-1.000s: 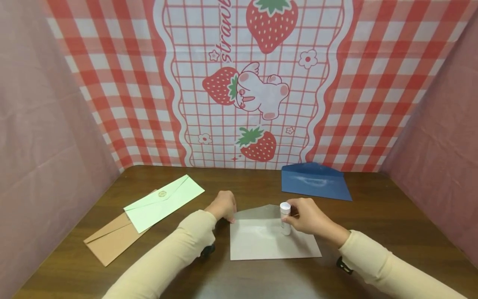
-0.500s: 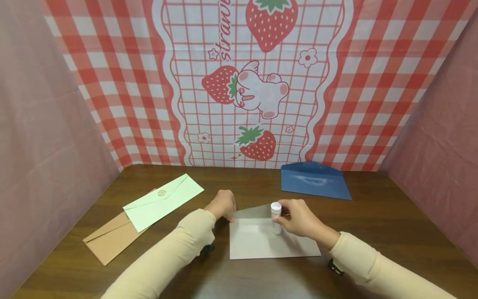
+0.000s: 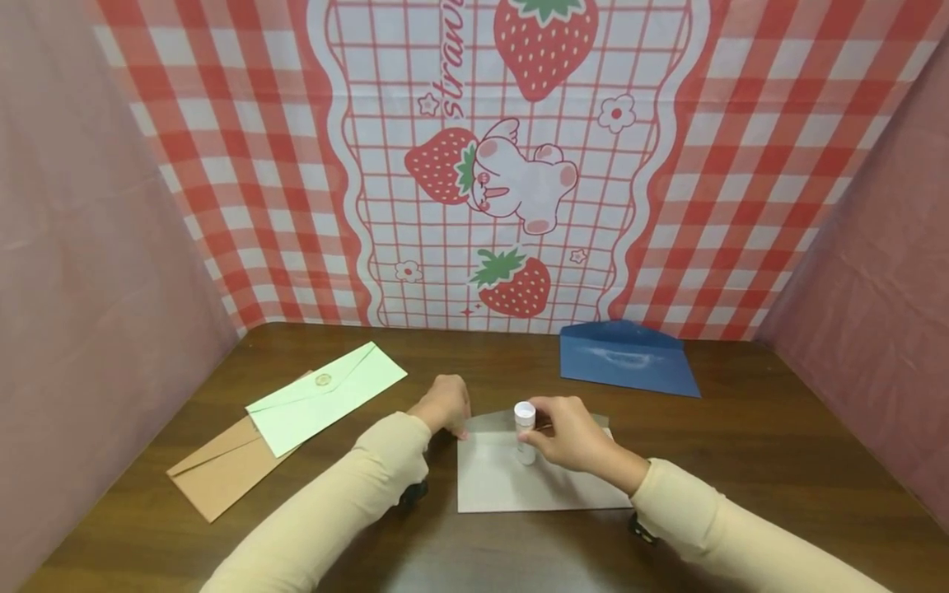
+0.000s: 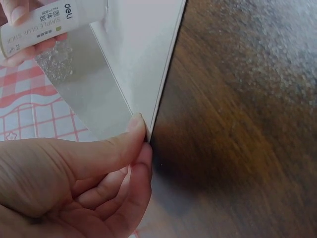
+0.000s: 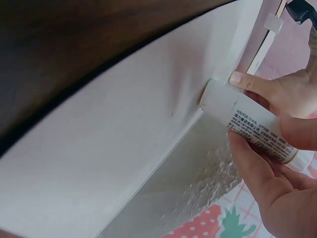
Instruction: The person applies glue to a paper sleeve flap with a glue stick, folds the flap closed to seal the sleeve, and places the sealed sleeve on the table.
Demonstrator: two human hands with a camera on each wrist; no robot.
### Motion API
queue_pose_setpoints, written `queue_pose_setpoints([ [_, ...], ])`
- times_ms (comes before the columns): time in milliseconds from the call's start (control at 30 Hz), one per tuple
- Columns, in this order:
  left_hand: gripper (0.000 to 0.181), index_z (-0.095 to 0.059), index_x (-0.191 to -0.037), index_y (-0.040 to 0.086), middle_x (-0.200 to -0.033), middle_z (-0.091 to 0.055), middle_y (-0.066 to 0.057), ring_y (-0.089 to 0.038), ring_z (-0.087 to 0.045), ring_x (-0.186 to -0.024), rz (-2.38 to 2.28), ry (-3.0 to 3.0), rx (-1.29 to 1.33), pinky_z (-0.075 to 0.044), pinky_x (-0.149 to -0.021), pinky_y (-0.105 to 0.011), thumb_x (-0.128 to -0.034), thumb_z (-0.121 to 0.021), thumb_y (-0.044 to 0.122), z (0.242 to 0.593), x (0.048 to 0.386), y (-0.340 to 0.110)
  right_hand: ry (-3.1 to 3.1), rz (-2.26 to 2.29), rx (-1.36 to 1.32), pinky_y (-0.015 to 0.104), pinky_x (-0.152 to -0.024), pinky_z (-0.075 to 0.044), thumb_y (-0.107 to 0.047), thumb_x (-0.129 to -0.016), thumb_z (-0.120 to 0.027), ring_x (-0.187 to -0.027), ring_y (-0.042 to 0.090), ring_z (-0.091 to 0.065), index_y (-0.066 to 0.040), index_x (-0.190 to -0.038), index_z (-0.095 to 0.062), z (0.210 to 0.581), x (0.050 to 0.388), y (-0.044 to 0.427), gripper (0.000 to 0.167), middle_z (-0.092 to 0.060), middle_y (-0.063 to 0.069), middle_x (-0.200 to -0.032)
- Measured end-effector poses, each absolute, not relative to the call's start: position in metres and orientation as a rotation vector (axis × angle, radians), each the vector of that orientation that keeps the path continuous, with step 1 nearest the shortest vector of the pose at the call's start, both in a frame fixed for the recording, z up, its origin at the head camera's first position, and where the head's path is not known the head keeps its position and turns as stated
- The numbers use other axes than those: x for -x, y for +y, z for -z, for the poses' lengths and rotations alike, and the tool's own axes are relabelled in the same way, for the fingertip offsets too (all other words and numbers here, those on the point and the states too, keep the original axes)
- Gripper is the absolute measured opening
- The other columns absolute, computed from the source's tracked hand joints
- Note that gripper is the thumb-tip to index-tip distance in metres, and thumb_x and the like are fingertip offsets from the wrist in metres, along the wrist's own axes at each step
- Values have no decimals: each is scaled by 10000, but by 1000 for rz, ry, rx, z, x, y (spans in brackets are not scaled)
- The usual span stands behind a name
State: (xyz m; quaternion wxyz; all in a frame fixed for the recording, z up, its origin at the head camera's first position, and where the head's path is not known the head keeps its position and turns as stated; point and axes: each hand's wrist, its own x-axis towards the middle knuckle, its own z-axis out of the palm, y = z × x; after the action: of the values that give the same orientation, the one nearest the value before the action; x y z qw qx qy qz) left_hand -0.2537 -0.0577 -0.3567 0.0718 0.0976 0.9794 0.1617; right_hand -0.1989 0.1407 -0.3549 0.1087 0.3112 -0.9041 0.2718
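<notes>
Head view: one grey envelope (image 3: 504, 486) is laid at centre, one white glue stick (image 3: 524, 420) held upright on it; at left, a green envelope (image 3: 326, 408) is laid over a brown envelope (image 3: 230, 473). Left wrist view: the grey envelope's left corner is pinched by the left hand (image 4: 89, 181). Right wrist view: the glue stick is gripped between thumb and fingers of the right hand (image 5: 275, 191).

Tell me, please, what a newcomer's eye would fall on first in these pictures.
Probably the red-and-white strawberry cloth hanging behind the table. Next would come the white glue stick that the right hand holds over the pale envelope, while the left hand pinches that envelope's left corner. Farther left, a mint-green envelope lies partly across a brown envelope.
</notes>
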Motion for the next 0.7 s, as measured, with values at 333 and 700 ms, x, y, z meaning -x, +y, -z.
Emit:
queue_pose_setpoints([
  [333, 202, -755, -676, 100, -791, -744, 2, -179, -650, -867, -406, 2950, -341, -549, -846, -236, -556, -916, 85, 355, 254, -55, -2637, -1044, -802, 239, -698, -583, -84, -805, -749, -831, 230, -731, 3, -931, -690, 357, 200, 129, 164, -744, 138, -894],
  [700, 366, -432, -448, 138, -471, -369, 65, -103, -337, -502, -463, 2927, -370, -301, -448, -217, -683, -641, -49, 354, 254, -66, -2650, -1773, -359, 260, -736, -586, -192, -917, -643, -805, 100, -696, 129, -1162, -592, 326, 213, 157, 407, -718, 190, -983],
])
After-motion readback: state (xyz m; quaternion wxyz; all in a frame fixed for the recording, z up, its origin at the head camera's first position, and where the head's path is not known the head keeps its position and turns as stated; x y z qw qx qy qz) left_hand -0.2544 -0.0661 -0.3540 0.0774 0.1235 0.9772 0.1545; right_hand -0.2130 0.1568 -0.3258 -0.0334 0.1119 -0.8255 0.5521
